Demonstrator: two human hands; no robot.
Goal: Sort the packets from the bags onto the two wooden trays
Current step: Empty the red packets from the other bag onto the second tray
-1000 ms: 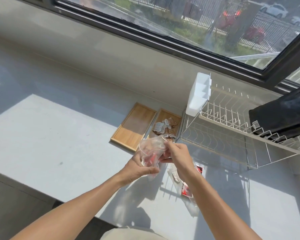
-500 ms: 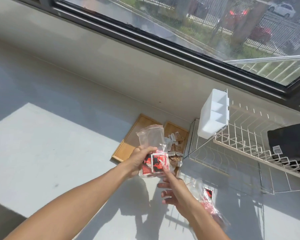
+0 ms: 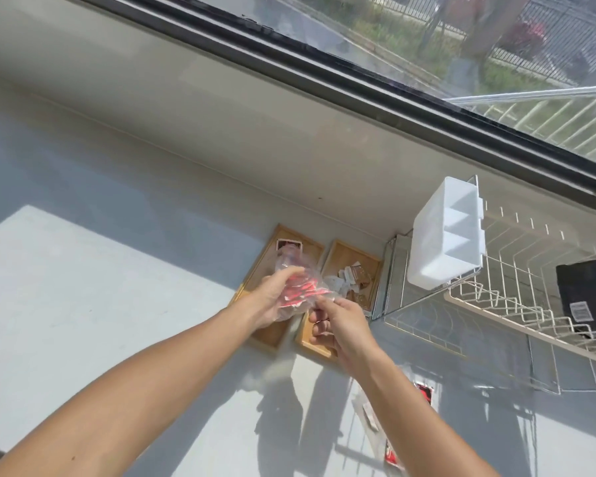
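- Left hand [image 3: 272,297] grips a clear plastic bag [image 3: 295,277], fingers curled round it, held in the air over the left wooden tray [image 3: 270,333].
- Red packets [image 3: 298,292] show through the bag's film, bunched beside the left thumb.
- Right hand [image 3: 338,325] pinches the bag's near right corner between thumb and forefinger; other fingers are curled under, over the near end of the right wooden tray [image 3: 350,251].
- One red-and-white packet [image 3: 288,243] lies at the far end of the left tray, partly behind the bag.
- Right tray holds a heap of white and brown packets [image 3: 351,280].
- The two trays lie side by side on the grey tabletop [image 3: 83,287], close to the wall under the window.
- A second clear bag [image 3: 393,435] with red packets lies on the tabletop nearer the person, mostly hidden by the right forearm.
- White wire dish rack [image 3: 516,304] stands just right of the trays, a white divided caddy [image 3: 448,242] hung on its left end and a black item [image 3: 589,294] on its right.
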